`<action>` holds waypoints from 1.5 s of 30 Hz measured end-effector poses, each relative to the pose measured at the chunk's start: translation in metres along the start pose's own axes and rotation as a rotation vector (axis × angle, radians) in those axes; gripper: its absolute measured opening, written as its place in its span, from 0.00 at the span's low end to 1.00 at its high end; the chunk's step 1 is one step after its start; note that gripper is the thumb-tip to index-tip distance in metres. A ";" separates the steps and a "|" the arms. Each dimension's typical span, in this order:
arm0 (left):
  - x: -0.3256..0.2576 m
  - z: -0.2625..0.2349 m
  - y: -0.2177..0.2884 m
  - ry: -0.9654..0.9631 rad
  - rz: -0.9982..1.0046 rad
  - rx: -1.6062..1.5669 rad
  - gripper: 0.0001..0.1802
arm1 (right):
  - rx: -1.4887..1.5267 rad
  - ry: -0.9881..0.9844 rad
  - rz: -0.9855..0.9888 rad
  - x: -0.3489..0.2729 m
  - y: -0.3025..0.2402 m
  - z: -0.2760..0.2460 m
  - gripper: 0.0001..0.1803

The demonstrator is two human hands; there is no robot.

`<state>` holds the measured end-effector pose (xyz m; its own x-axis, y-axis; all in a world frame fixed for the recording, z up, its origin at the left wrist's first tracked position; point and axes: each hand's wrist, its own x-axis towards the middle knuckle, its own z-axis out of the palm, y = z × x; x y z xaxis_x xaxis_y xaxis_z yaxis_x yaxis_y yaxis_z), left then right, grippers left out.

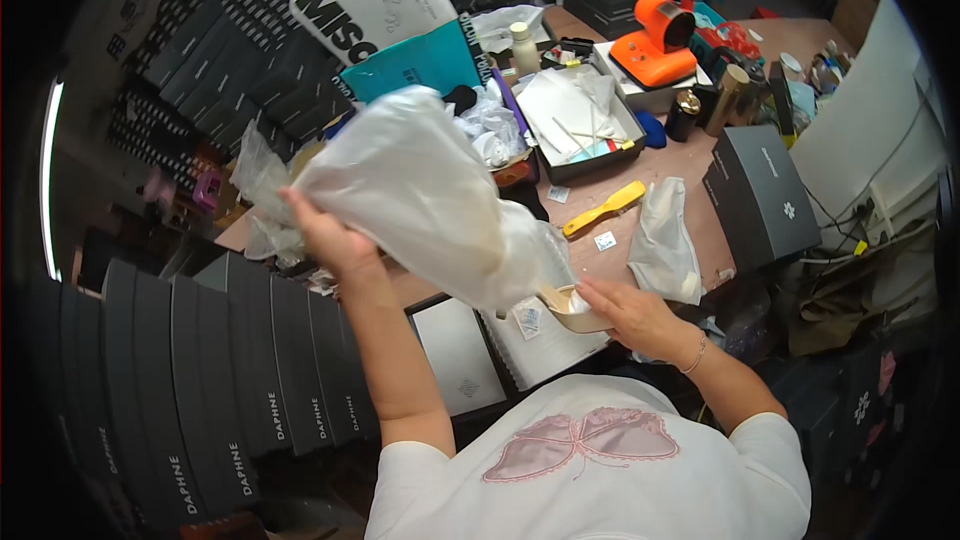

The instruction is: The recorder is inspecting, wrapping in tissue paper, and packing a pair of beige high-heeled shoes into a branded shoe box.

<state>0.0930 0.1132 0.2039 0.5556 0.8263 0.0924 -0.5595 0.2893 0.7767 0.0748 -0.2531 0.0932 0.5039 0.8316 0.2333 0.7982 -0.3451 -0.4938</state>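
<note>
My left hand (pixel 338 242) is raised at the left, fingers closed on one end of a translucent white bag (pixel 410 190). The bag stretches down to the right, over the worktable. Lower right, my right hand (pixel 625 312) grips a beige shoe (pixel 572 316), which lies at the bag's lower end. Part of the shoe is hidden by the bag and my fingers. Under them is an open dark box (pixel 460 355) with white lining, and a small printed packet (pixel 528 320) rests on white paper beside it.
A yellow long-handled tool (pixel 605 210) and a second translucent bag (pixel 665 245) lie on the pink table. A dark box (pixel 762 195) stands at the right. Behind are a tray of white sheets (pixel 580 115) and an orange device (pixel 655 45). Stacked dark boxes (pixel 200 370) fill the left.
</note>
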 end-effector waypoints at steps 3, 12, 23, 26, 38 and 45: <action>-0.045 -0.002 0.022 -0.108 0.122 -0.008 0.30 | -0.078 0.043 0.226 -0.021 0.027 -0.006 0.39; -0.171 -0.164 -0.219 -0.705 -0.832 0.587 0.30 | -0.037 0.267 -0.006 -0.034 0.040 -0.009 0.30; -0.202 -0.146 -0.080 -0.207 -1.103 0.243 0.19 | 0.049 0.026 -0.113 0.055 0.000 0.079 0.24; -0.212 -0.182 -0.108 -0.157 -0.854 0.263 0.21 | 0.120 0.033 -0.160 0.079 -0.030 0.093 0.21; -0.262 -0.154 -0.093 0.042 -0.750 0.050 0.33 | 0.228 -0.047 -0.158 0.092 -0.032 0.129 0.15; -0.257 -0.156 -0.099 0.001 -0.810 0.064 0.36 | 0.272 -0.054 -0.171 0.083 -0.013 0.123 0.08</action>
<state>-0.0905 -0.0527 0.0064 0.7727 0.3724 -0.5141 0.0525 0.7696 0.6364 0.0660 -0.1265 0.0159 0.3458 0.8921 0.2908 0.7485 -0.0753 -0.6589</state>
